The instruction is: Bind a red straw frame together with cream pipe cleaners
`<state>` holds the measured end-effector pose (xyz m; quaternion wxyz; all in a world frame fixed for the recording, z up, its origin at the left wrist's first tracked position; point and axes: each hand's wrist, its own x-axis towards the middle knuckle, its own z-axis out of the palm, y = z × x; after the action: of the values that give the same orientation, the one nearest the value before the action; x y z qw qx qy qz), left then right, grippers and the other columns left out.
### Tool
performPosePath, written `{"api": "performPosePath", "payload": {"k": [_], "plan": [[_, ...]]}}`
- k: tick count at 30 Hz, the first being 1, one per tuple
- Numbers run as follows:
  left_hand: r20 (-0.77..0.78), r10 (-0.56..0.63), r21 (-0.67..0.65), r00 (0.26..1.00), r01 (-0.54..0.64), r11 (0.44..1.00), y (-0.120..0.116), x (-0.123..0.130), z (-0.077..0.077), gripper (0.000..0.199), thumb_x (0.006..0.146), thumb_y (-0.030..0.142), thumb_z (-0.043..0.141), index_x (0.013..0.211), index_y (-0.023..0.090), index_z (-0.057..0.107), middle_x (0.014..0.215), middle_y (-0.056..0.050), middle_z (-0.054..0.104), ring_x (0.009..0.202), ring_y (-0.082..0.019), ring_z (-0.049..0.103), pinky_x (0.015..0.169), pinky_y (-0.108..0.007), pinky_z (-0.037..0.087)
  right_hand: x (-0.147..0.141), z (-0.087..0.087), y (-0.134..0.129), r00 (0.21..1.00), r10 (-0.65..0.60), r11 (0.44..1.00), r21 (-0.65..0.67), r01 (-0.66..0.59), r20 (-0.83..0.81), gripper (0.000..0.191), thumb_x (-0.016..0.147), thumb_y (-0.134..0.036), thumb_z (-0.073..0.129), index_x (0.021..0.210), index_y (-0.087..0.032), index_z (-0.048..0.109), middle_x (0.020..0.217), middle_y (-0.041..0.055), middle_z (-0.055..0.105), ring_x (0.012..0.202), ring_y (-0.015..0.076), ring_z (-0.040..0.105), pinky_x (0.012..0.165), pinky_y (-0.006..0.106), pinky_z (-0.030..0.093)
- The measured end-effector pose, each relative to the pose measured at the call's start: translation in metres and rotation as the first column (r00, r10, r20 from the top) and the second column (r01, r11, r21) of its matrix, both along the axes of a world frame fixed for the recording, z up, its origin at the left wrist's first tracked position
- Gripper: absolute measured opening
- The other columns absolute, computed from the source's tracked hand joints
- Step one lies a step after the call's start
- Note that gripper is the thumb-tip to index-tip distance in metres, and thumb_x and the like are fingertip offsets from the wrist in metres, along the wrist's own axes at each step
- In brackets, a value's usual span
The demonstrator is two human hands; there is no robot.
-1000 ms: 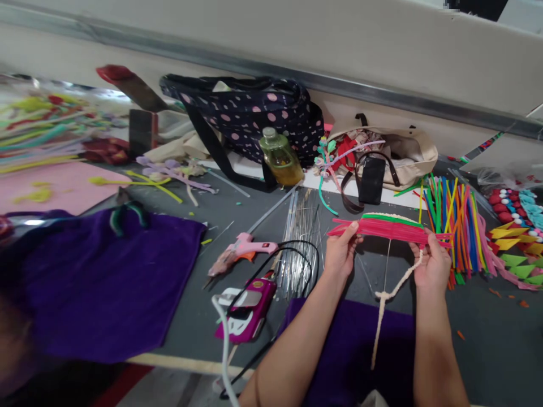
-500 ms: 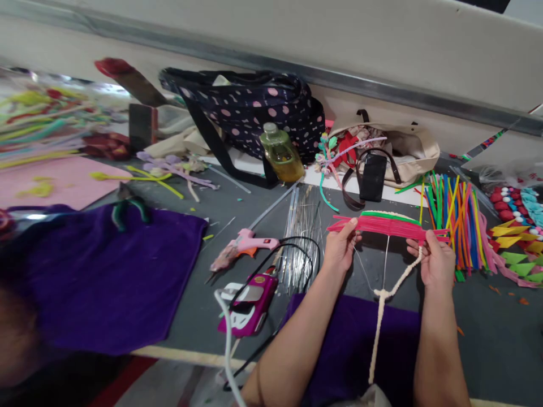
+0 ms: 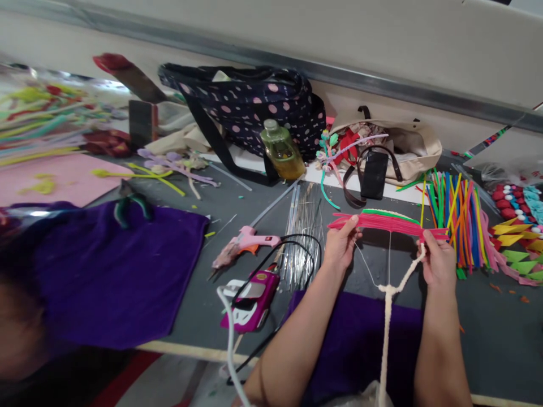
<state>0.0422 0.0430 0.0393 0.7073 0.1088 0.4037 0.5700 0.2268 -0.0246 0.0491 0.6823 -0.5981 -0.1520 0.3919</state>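
A bundle of thin pink strips is stretched between my hands, with a green and cream band along its far edge. My left hand pinches the bundle's left end. The right end is gripped by my right hand. Below the bundle, a cream fuzzy stem forks into a fuzzy right branch and two thin wires, one reaching towards my left hand and one up to the bundle's middle. A purple cloth lies beneath my forearms.
Left of my arms lie a pink glue gun, a magenta device with cables, and silver wires. Behind are a bottle, a polka-dot bag and a phone. Colourful strips lie right. Another person's blurred part shows lower left.
The forked cream stem has swung slightly to the right and stands straighter. Both hands keep their hold on the pink bundle, which has barely moved.
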Motion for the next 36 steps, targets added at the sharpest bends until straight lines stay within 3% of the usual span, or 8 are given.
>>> {"api": "performPosePath", "payload": {"k": [6, 11, 20, 30, 36], "plan": [[-0.013, 0.021, -0.006, 1.0, -0.021, 1.0, 0.001, -0.002, -0.002, 0.032, 0.049, 0.026, 0.087, 0.066, 0.012, 0.064, 0.056, 0.002, 0.061, 0.05, -0.007, 0.056, 0.049, -0.017, 0.046, 0.003, 0.002, -0.004, 0.995, 0.097, 0.995, -0.025, -0.098, -0.015, 0.04, 0.057, -0.046, 0.082, 0.058, -0.012, 0.06, 0.05, 0.0008, 0.061, 0.035, 0.0044, 0.043, 0.029, 0.014, 0.028], [-0.013, 0.029, -0.012, 0.999, -0.029, 1.0, 0.002, -0.003, -0.002, 0.033, 0.048, 0.027, 0.087, 0.067, 0.012, 0.065, 0.055, 0.002, 0.061, 0.05, -0.007, 0.056, 0.049, -0.018, 0.046, 0.006, 0.002, -0.007, 0.982, 0.186, 0.982, -0.019, -0.187, -0.046, 0.036, 0.053, -0.037, 0.086, 0.064, -0.011, 0.064, 0.057, 0.0018, 0.062, 0.043, 0.0049, 0.046, 0.031, 0.013, 0.028], [-0.01, 0.015, 0.007, 1.0, -0.015, 1.0, 0.001, -0.003, 0.0, 0.033, 0.048, 0.027, 0.087, 0.067, 0.012, 0.065, 0.055, 0.002, 0.061, 0.049, -0.007, 0.055, 0.048, -0.017, 0.046, 0.008, 0.001, -0.007, 0.972, 0.209, 0.977, -0.007, -0.211, -0.105, 0.034, 0.053, -0.035, 0.086, 0.068, -0.011, 0.067, 0.052, -0.0026, 0.056, 0.043, 0.0031, 0.041, 0.034, 0.012, 0.03], [-0.039, 0.03, 0.035, 0.999, -0.029, 0.999, 0.003, -0.005, -0.003, 0.032, 0.049, 0.028, 0.087, 0.068, 0.012, 0.066, 0.056, 0.002, 0.062, 0.049, -0.007, 0.055, 0.047, -0.017, 0.047, 0.011, 0.0, -0.008, 0.959, 0.259, 0.966, 0.033, -0.257, -0.11, 0.031, 0.054, -0.031, 0.086, 0.067, -0.012, 0.065, 0.056, -0.0015, 0.057, 0.047, 0.0043, 0.043, 0.035, 0.013, 0.029], [-0.059, 0.022, 0.047, 0.998, -0.02, 0.999, 0.002, -0.003, -0.003, 0.034, 0.049, 0.029, 0.087, 0.069, 0.011, 0.067, 0.057, 0.002, 0.062, 0.048, -0.006, 0.055, 0.046, -0.016, 0.048, 0.011, -0.005, -0.007, 0.972, 0.215, 0.977, 0.032, -0.213, -0.098, 0.032, 0.058, -0.036, 0.084, 0.066, -0.013, 0.064, 0.065, 0.0028, 0.065, 0.047, 0.0049, 0.046, 0.033, 0.014, 0.027]]}}
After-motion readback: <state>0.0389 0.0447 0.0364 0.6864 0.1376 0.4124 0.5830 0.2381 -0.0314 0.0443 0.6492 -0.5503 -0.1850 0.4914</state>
